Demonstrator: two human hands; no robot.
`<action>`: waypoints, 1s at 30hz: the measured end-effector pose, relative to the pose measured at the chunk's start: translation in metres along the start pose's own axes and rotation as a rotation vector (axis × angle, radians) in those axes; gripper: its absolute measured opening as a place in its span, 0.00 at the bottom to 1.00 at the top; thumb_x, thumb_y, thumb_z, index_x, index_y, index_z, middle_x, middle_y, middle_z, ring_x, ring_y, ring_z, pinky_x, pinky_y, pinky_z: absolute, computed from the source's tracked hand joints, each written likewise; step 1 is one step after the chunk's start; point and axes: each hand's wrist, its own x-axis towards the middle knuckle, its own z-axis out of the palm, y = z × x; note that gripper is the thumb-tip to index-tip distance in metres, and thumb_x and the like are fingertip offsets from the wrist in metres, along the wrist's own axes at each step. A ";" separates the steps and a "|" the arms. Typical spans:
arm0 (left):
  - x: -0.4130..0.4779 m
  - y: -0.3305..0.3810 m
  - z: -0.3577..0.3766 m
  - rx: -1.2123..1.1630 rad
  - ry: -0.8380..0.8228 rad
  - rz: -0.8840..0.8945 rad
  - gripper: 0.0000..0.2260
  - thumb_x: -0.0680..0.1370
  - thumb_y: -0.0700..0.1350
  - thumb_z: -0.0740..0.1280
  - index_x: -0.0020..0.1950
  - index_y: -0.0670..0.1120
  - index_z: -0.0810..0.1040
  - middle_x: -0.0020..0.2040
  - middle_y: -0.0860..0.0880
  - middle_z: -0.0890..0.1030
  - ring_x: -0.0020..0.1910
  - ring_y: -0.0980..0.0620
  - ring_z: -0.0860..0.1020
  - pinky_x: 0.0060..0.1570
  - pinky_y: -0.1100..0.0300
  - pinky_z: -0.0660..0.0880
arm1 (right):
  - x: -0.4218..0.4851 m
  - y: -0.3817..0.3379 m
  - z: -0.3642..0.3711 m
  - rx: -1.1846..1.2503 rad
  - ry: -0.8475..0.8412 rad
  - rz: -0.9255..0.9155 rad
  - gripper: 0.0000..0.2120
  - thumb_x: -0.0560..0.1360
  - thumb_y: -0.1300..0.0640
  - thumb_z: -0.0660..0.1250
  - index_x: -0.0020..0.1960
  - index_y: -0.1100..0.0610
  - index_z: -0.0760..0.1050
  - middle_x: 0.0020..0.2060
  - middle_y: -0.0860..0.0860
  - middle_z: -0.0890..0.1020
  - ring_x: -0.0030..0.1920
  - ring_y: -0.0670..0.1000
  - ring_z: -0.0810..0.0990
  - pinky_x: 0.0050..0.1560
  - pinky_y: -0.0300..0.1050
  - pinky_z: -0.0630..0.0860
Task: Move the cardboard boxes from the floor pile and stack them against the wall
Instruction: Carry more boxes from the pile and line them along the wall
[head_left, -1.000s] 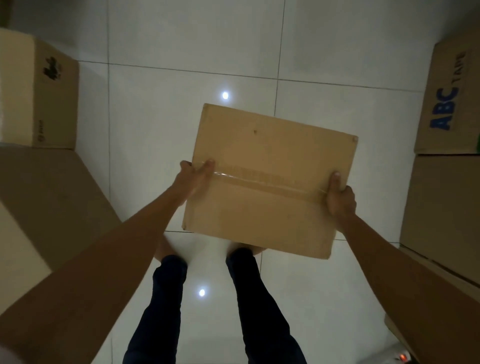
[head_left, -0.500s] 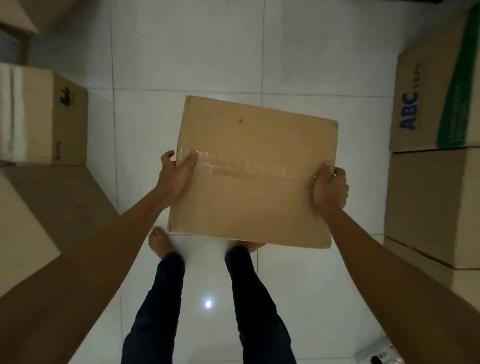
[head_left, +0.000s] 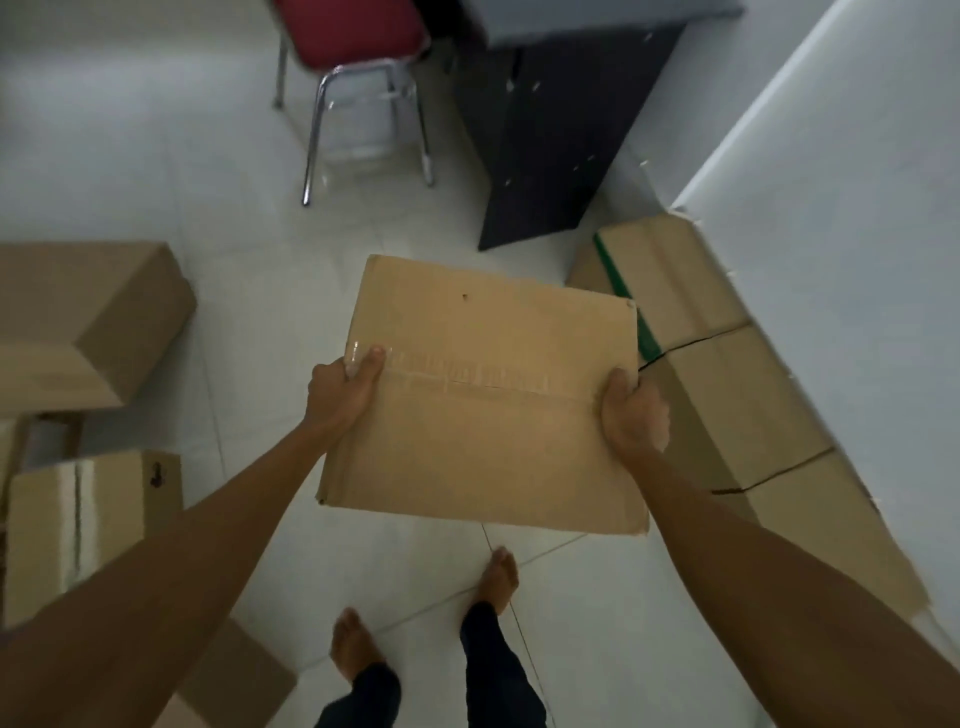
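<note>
Cardboard fills both hands: a flat brown cardboard box (head_left: 483, 400) with clear tape across its top hangs in the air above the white tiled floor (head_left: 234, 291), between the two hands. The left hand (head_left: 340, 387) grips its left edge and the right hand (head_left: 636, 410) grips its right edge. On each side the thumb lies on top and the other fingers curl under the edge, out of sight. The longer side of the box runs from one set of fingers to the other, and most of its top face lies ahead of the fingers, away from the body.

The relation which matters for the coming move is this: the row of brown cardboard boxes (head_left: 727, 395) along the pale wall (head_left: 857, 234) lies to the right of the fingers, just beyond the right hand, so this hand is the nearer one. I judge that the box must go to the right and down onto this row. The loose brown boxes (head_left: 88, 317) of the floor pile lie well apart, left of the left fingers.
</note>
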 end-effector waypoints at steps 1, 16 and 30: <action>-0.007 0.018 -0.010 0.003 -0.001 0.037 0.28 0.77 0.64 0.60 0.58 0.40 0.79 0.51 0.42 0.81 0.47 0.43 0.79 0.49 0.51 0.76 | -0.009 -0.008 -0.016 0.009 0.024 -0.009 0.29 0.80 0.40 0.50 0.68 0.62 0.68 0.61 0.62 0.76 0.60 0.64 0.75 0.58 0.56 0.70; -0.039 0.215 -0.037 0.133 -0.088 0.436 0.27 0.76 0.65 0.60 0.55 0.42 0.79 0.50 0.45 0.79 0.49 0.45 0.78 0.47 0.55 0.74 | -0.031 -0.041 -0.184 0.149 0.291 0.021 0.32 0.80 0.39 0.50 0.65 0.66 0.71 0.62 0.64 0.76 0.61 0.64 0.75 0.60 0.56 0.70; 0.008 0.339 0.075 0.203 -0.136 0.499 0.23 0.77 0.63 0.60 0.43 0.43 0.75 0.41 0.46 0.77 0.44 0.45 0.77 0.46 0.54 0.72 | 0.099 -0.036 -0.255 0.177 0.298 0.114 0.31 0.79 0.39 0.50 0.65 0.63 0.71 0.61 0.61 0.76 0.58 0.62 0.76 0.59 0.55 0.72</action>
